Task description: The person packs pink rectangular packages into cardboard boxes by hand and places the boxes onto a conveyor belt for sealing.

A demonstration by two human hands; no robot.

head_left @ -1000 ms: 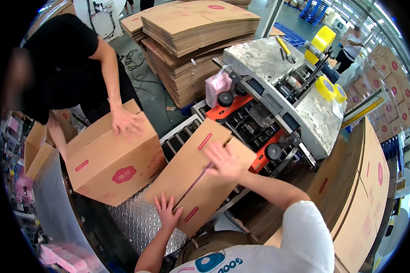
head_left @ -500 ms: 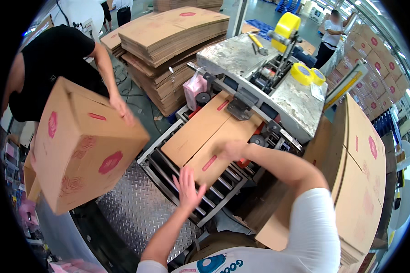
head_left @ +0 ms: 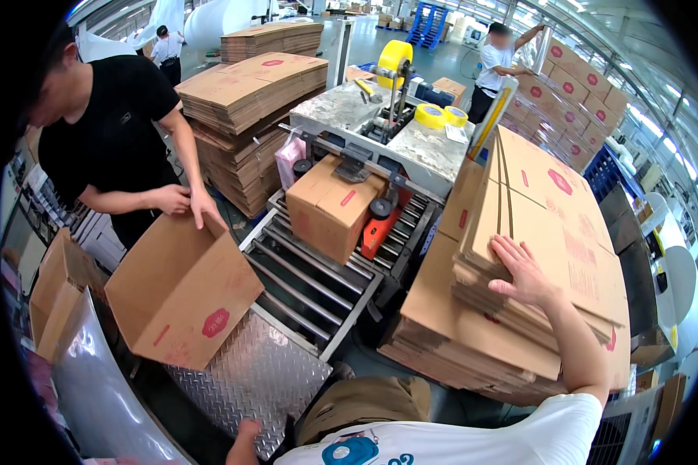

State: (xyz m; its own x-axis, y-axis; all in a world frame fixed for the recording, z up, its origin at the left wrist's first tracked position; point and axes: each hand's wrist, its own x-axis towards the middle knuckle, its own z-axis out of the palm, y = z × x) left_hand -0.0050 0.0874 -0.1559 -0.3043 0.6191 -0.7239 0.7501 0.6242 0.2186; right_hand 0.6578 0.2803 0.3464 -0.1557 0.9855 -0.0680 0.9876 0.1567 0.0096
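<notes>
My right hand lies on the flattened cartons stacked at my right, its fingers stretched out and spread. Low in the picture, beside the diamond-plate metal step, hangs my left hand; its fingers are mostly hidden. A closed cardboard box sits in the mouth of the carton-sealing machine, under its tape head and against a side belt. At the left, a co-worker's hands are at the upper edge of an open carton, which is tilted over the step.
A roller conveyor runs from the step to the sealer. Yellow tape rolls lie on the machine top. More flat cartons are piled beyond it. Another person stands by wrapped boxes. A curved metal surface borders the left.
The box has moved forward into the sealer. My right hand has gone from it to the flat cartons; my left has dropped low. The co-worker's carton is now turned open side up.
</notes>
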